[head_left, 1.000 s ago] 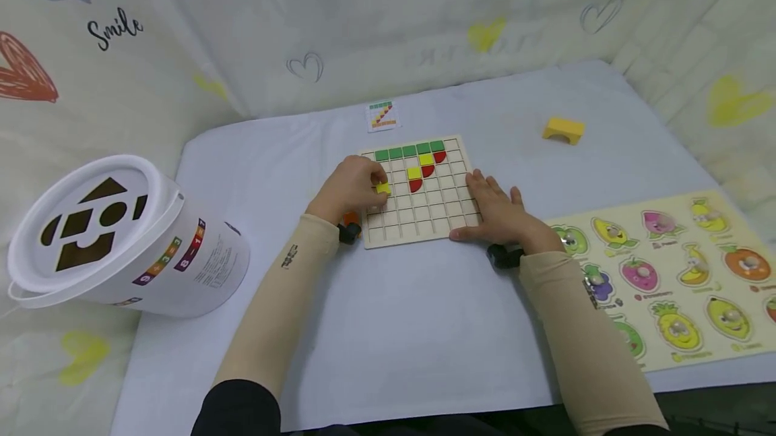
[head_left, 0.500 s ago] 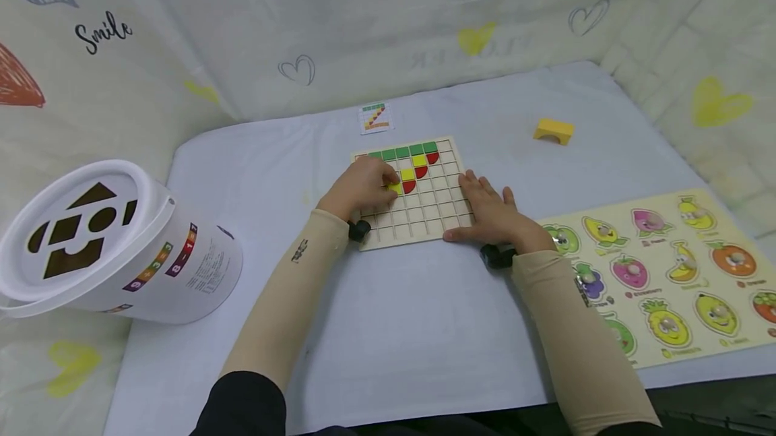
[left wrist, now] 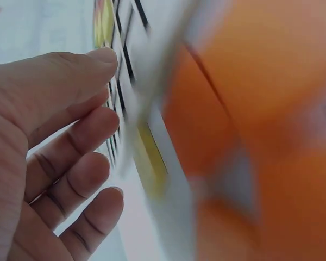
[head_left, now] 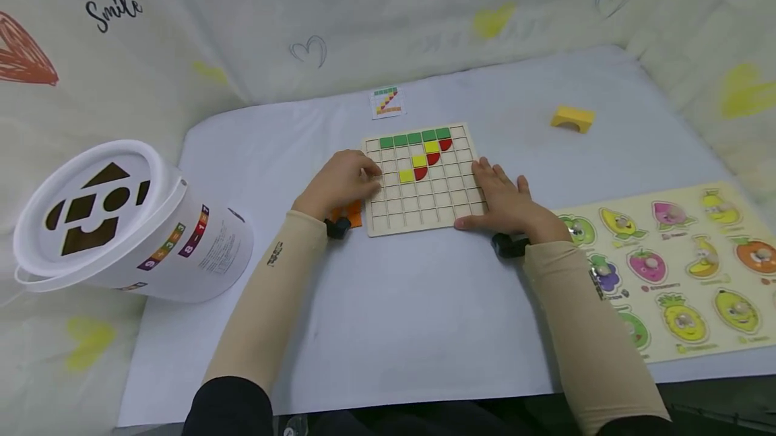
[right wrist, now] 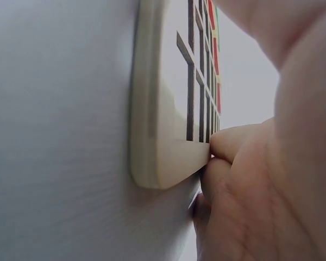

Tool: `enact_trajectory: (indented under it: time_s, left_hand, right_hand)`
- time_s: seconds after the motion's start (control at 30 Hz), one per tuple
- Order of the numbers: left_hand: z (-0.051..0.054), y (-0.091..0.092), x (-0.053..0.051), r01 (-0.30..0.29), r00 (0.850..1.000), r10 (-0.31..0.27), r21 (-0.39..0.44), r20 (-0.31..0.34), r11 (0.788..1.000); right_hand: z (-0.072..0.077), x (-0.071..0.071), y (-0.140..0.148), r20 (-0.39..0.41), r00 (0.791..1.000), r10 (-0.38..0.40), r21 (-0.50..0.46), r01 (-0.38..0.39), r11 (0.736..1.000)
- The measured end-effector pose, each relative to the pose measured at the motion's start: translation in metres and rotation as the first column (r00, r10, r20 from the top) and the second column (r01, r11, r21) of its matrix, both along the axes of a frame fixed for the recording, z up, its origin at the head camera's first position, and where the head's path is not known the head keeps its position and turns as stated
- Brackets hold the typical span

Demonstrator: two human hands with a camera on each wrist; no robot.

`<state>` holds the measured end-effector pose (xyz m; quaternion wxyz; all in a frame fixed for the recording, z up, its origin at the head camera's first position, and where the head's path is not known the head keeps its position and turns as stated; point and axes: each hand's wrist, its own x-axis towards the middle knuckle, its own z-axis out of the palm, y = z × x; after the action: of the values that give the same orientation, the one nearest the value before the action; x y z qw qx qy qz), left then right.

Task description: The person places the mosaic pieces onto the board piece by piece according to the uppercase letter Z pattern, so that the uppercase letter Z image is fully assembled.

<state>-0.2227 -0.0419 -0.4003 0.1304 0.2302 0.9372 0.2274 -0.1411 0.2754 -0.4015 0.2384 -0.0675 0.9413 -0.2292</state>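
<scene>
A pale wooden grid board (head_left: 418, 207) lies mid-table, with green squares (head_left: 415, 138) along its upper row and a diagonal of yellow squares (head_left: 406, 176) and red quarter-round pieces (head_left: 421, 173). My left hand (head_left: 341, 183) hovers at the board's left edge; in the left wrist view its fingers (left wrist: 95, 128) are loosely bent with nothing between them. Orange pieces (head_left: 354, 212) lie below that hand, partly hidden; in the left wrist view they are large and blurred, near a blurred yellow piece (left wrist: 152, 163). My right hand (head_left: 512, 207) rests against the board's right edge, fingers spread.
A small pattern card (head_left: 388, 103) lies behind the board. Toward the back right sits a yellow arched block (head_left: 572, 118). A white lidded bucket (head_left: 206, 247) leans at the left, and a fruit puzzle board (head_left: 661, 298) covers the right front of the table.
My left hand carried a yellow square onto the board, left it at the lower end of the diagonal, then drew back left. My right hand stays at the board's edge.
</scene>
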Motion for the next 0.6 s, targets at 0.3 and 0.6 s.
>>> enact_trajectory:
  time_s: [0.3,0.6]
  left_hand:
    - [0.002,-0.056,0.023,-0.092,0.995,0.093,-0.013,0.031,0.996]
    - [0.001,-0.085,0.058,-0.011,0.996,0.009,0.015,0.091,1.0]
  right_hand:
    - [0.001,-0.002,0.0,0.004,1.0,-0.002,-0.004,0.003,1.0]
    - [-0.001,-0.002,0.0,0.005,1.0,0.012,-0.001,-0.012,1.0]
